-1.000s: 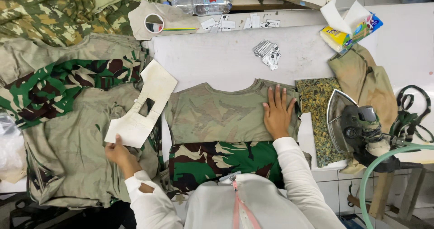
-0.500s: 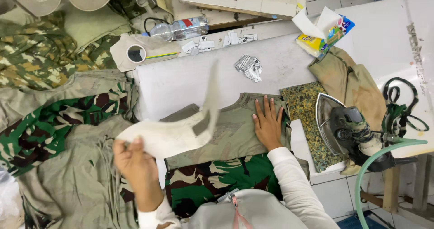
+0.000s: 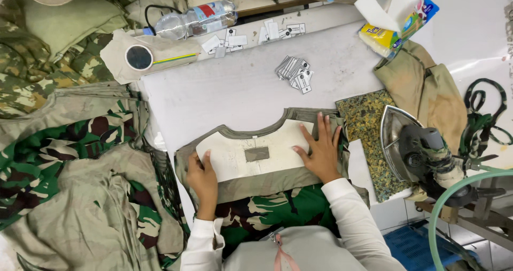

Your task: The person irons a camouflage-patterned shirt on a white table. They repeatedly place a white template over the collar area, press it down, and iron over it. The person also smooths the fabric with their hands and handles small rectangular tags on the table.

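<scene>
While both hands press flat, the cardboard template [image 3: 251,153] lies on the olive garment panel [image 3: 267,177].
Left hand [image 3: 203,181] pins the template's left end, right hand [image 3: 322,154] its right end; fingers spread open, gripping nothing. Template's long axis runs hand to hand, stiff, pale, neckline-curved, rectangular cutout mid-span. Steam iron [image 3: 414,151] sits beyond the right fingers.

Single head-worn camera, looking almost straight down on the bench [image 3: 240,89].

The view sits above the person's chest, close enough that both forearms enter from the bottom edge and the left hand [image 3: 203,179] and right hand [image 3: 322,152] lie in the lower middle. The far side of the bench runs along the top of the frame, camouflage cloth piles [image 3: 69,159] fill the left, and the iron [image 3: 422,153] stands at the right edge. No second view shares the scene.
</scene>
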